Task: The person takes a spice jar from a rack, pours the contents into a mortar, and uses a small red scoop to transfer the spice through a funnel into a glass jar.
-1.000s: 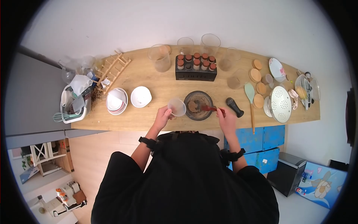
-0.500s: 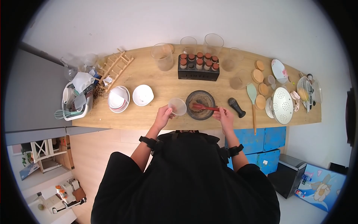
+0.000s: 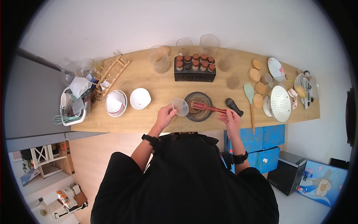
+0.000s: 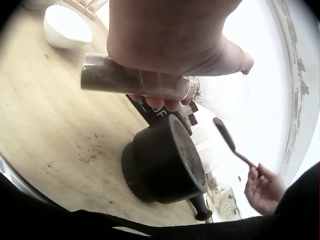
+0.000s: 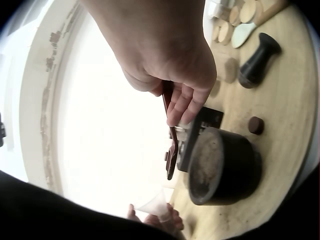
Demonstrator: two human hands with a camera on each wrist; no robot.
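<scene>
My left hand (image 3: 164, 116) grips a small glass spice jar (image 4: 120, 77) partly filled with brownish powder. A translucent funnel (image 3: 180, 107) sits in the jar's mouth, its wide end beside the mortar. In the left wrist view the jar lies almost sideways. My right hand (image 3: 232, 121) pinches the handle of a small dark red spatula (image 5: 172, 155), whose head is raised over the dark stone mortar (image 4: 155, 165). Brown powder (image 5: 207, 162) coats the inside of the mortar. On the table to its right lies the black pestle (image 5: 257, 62).
Behind the mortar stands a black rack (image 3: 195, 76) of red-capped jars. A loose red cap (image 5: 256, 125) lies near the mortar. White bowls (image 3: 140, 98) stand on the left; a green spatula (image 3: 249, 93), wooden lids (image 3: 258, 100) and a white colander (image 3: 280, 104) are on the right.
My right hand has shifted right and lifted the red spatula, whose head was down in the mortar. The left hand has moved the funnel and jar slightly nearer the mortar.
</scene>
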